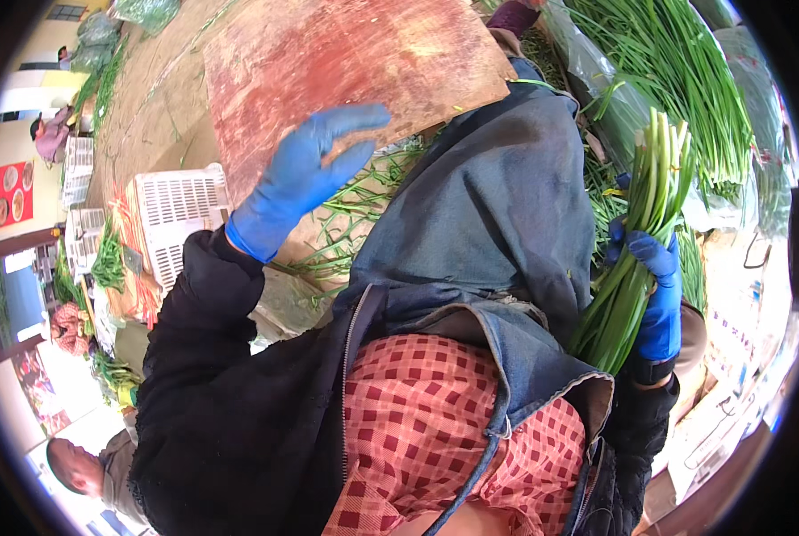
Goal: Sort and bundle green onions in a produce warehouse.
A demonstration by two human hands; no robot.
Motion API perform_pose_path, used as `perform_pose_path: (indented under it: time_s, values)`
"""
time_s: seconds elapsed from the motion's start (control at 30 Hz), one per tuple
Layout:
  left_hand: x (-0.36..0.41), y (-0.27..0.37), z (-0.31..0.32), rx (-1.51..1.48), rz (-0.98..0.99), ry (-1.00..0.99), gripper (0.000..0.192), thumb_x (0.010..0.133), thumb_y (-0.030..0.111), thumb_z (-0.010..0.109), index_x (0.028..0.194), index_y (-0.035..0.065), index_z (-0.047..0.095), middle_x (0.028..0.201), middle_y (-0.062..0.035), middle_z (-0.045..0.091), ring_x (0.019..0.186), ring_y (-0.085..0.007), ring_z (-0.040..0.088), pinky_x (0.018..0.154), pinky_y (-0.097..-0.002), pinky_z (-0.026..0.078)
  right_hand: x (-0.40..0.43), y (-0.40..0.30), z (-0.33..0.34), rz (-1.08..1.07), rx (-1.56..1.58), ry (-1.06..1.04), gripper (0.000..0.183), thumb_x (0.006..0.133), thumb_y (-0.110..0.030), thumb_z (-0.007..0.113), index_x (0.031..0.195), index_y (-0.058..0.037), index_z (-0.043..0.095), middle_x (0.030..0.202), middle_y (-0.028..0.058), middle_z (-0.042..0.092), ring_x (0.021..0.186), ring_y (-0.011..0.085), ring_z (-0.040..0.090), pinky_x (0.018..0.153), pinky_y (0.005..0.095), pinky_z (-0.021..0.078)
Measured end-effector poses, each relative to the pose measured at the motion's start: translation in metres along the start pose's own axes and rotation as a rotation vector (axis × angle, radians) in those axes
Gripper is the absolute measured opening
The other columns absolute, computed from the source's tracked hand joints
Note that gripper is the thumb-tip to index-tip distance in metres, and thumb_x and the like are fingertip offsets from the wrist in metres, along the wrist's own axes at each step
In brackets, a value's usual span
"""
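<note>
In a blue glove, my left hand (305,174) is held over the near left edge of a worn, red-stained wooden board (366,60). Its thumb and fingers are apart with nothing between them; whether it touches the board I cannot tell. My right hand (650,254), also blue-gloved, grips a bunch of chive-like green stalks (630,295) beside my right thigh. The pale stem ends point up and away, and the green leaves hang toward my lap. A blue apron (493,194) covers my legs.
Long green leaves (680,87) lie in a pile on clear plastic sheeting (593,67) to the right. Loose green trimmings (346,221) litter the ground below the board. A white plastic crate (181,214) stands at left. Another person (78,465) is at lower left, others farther off.
</note>
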State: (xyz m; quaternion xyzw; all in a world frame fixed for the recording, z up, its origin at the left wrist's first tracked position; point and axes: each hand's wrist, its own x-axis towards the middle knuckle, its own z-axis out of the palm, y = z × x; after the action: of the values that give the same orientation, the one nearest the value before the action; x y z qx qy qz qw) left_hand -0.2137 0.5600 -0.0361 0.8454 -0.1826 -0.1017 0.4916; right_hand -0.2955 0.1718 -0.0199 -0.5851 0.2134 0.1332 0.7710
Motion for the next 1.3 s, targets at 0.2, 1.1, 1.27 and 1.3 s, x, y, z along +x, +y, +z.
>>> perform_pose_path:
  time_s: [0.2,1.1,1.27,1.3]
  values:
    - [0.041,0.098,0.04,-0.654,-0.113,-0.285,0.045,0.088,0.02,0.061,0.128,0.0033,0.05,0.126,-0.0089,0.054,0.119,-0.0175,0.048,0.101,-0.0315,0.037,-0.032,-0.029,0.035,-0.013,-0.076,-0.051,0.057,0.075,-0.02,0.053,0.126,0.0029,0.044,0.091,0.0106,0.058,0.071,0.013,0.054,0.063,0.0232,0.0457]
    - [0.101,0.187,0.187,-1.048,-0.156,-0.567,0.031,0.077,-0.004,0.064,0.107,0.0005,0.059,0.098,-0.0075,0.065,0.088,-0.0159,0.063,0.078,-0.0288,0.052,-0.067,-0.119,-0.03,-0.783,-0.991,0.15,0.051,0.078,-0.045,0.066,0.105,-0.002,0.063,0.091,0.021,0.064,0.084,0.0358,0.063,0.073,0.0401,0.0502]
    - [0.101,0.224,0.202,-1.023,0.044,-0.731,0.031,0.077,-0.003,0.067,0.106,0.0014,0.059,0.101,-0.0085,0.064,0.089,-0.0157,0.063,0.08,-0.0289,0.053,-0.058,-0.188,-0.005,-1.12,-1.013,-0.092,0.047,0.087,-0.039,0.059,0.113,-0.0006,0.059,0.099,0.0226,0.063,0.093,0.0352,0.061,0.079,0.0387,0.0488]
    - [0.101,0.226,0.202,-1.037,0.042,-0.76,0.031,0.077,-0.003,0.067,0.106,0.0017,0.059,0.103,-0.009,0.063,0.091,-0.0157,0.063,0.081,-0.0288,0.053,-0.051,-0.196,-0.002,-1.044,-1.04,-0.184,0.048,0.087,-0.039,0.058,0.116,-0.0008,0.058,0.1,0.0227,0.062,0.095,0.0348,0.06,0.08,0.0388,0.0485]
